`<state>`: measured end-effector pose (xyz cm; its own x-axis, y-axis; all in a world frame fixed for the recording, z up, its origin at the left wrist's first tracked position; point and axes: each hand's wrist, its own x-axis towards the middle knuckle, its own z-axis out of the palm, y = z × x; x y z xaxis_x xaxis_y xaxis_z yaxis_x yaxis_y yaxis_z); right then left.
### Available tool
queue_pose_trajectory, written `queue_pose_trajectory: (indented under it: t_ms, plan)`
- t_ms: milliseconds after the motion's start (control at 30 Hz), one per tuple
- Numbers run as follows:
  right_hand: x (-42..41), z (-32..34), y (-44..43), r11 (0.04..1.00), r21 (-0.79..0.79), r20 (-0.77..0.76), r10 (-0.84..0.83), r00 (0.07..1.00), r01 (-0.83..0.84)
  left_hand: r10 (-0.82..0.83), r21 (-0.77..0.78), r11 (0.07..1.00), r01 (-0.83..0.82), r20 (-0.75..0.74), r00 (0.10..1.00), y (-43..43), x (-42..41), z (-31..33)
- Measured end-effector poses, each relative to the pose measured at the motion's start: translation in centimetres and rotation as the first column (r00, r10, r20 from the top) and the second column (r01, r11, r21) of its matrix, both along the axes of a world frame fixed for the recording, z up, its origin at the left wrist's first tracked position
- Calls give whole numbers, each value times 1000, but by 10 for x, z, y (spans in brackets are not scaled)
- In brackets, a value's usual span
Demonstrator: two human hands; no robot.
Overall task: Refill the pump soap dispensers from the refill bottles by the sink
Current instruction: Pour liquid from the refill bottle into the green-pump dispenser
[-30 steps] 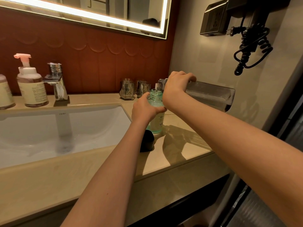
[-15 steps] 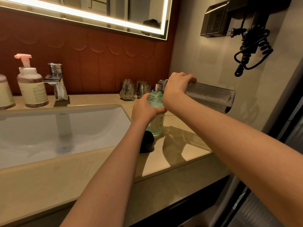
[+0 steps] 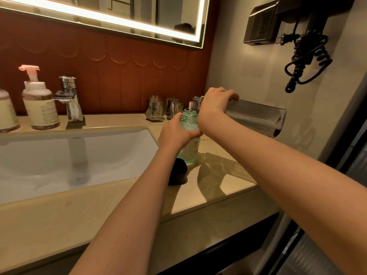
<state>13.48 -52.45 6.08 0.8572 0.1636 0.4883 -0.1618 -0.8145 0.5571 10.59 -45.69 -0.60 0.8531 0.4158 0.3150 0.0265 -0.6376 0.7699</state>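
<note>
Gripping a clear refill bottle (image 3: 256,118) near its threaded neck, the right hand (image 3: 215,108) held it tipped almost on its side. Its fingers were curled over the top, and the bottle's open mouth sat just above the rim of a green dispenser bottle (image 3: 191,149). The dispenser bottle stood upright on the beige counter (image 3: 218,187), to the right of the sink (image 3: 59,155), with its pump off. The left hand (image 3: 176,134) was wrapped round its shoulder, thumb and fingers curled about it.

A pale streak at the refill bottle's mouth may have been liquid running, though the light was too dim to be sure.

A dark round object (image 3: 178,173) sat on the counter just in front of the dispenser bottle, partly hidden behind the left forearm. Two faceted glasses (image 3: 155,111) stood close behind, against the red wall. Beyond the basin, a chrome faucet (image 3: 69,98) rose beside a pink-topped pump dispenser (image 3: 39,104). Another labelled bottle (image 3: 8,113) was cut off at the left edge of the frame. A coiled black cord (image 3: 305,62) hung on the right-hand wall.
</note>
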Motion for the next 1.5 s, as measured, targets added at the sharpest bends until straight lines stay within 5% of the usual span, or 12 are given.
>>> queue_pose_trajectory:
  t_ms: [833,1500]
  plan:
    - [8,-2,3,1000,-9,26,-20,999,20,114,391,920,-40,-169,979,-4,-14,12]
    - [6,-2,4,999,-34,36,-33,999,34,138,391,919,-47,-210,968,-5,-8,8]
